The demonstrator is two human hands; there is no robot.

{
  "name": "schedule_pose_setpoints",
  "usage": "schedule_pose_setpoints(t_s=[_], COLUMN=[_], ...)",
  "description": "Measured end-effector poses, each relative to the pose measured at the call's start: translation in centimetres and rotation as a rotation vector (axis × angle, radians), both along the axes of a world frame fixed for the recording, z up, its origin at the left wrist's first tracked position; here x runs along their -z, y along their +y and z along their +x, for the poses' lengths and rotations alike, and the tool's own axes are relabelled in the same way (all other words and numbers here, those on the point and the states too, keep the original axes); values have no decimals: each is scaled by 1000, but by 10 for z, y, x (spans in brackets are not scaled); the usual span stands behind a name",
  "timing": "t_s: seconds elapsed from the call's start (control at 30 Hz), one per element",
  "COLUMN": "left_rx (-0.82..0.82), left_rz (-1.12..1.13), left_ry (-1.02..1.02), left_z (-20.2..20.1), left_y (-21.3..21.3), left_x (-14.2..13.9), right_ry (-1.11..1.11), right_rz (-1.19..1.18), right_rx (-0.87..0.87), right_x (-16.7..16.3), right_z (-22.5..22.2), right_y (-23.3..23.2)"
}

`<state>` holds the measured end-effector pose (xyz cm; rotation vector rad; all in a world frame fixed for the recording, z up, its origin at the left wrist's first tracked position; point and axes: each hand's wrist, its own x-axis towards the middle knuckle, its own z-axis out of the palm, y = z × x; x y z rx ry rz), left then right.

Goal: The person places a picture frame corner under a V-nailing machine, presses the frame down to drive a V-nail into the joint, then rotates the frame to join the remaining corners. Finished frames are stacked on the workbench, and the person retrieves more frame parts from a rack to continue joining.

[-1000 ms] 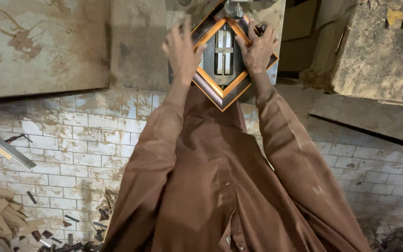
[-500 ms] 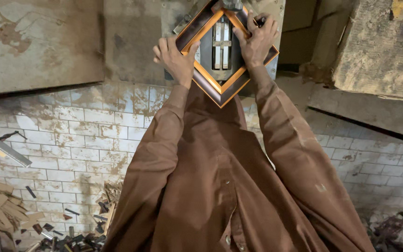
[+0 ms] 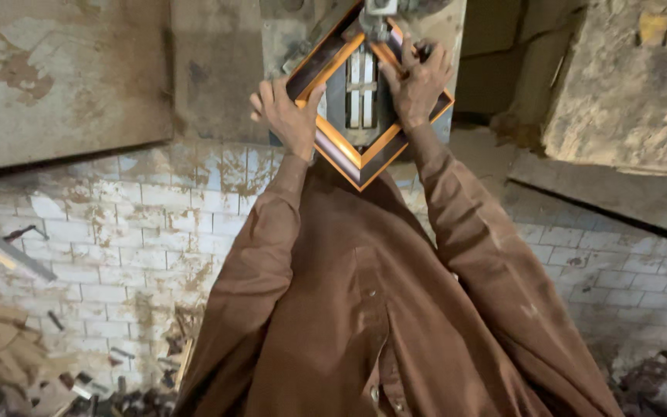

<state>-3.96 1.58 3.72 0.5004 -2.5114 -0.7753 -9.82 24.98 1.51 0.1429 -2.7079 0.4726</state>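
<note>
A small square picture frame (image 3: 360,158), dark with an orange inner band, lies turned like a diamond on a grey machine table (image 3: 225,69) in front of me. My left hand (image 3: 287,116) grips its left side. On its right side rests my right hand (image 3: 416,81), fingers curled over the upper edge. A metal machine head (image 3: 380,19) presses down at the frame's top corner. Two pale metal bars (image 3: 360,89) show through the frame's opening. My brown sleeves and shirt fill the lower middle of the view.
Worn grey metal tables (image 3: 55,77) stand to the left and right (image 3: 627,85). The floor is dirty white tile (image 3: 117,232). Wood scraps and offcuts (image 3: 9,363) lie at the lower left, and a strip of moulding (image 3: 1,247) leans at the left edge.
My left hand slid down from the frame's upper left to its left side. The frame stayed under the machine head, and the view shifted slightly.
</note>
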Motion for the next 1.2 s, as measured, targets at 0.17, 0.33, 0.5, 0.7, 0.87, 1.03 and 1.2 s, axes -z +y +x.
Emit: schedule_pose_setpoints(t_s=[0.17, 0.33, 0.5, 0.7, 0.87, 1.03, 1.2], left_rx=[-20, -21, -12, -19, 49, 63, 73], left_rz=[-18, -25, -31, -23, 10, 203, 1427], left_ry=[-7, 34, -33, -84, -123, 126, -464], left_z=[-1, 0, 1, -3, 8, 97, 163], left_y=[1, 0, 1, 2, -3, 17, 34], left_x=[1, 4, 1, -12, -27, -21, 7], right_ry=[-23, -36, -59, -83, 4, -132, 72], right_rz=[-38, -43, -40, -51, -41, -200, -187], right_rx=[-5, -13, 15, 26, 10, 32, 66], right_x=[-1, 3, 3, -6, -12, -3, 8], right_z=[-1, 1, 2, 0, -1, -4, 16], right_y=[0, 3, 3, -1, -1, 1, -6])
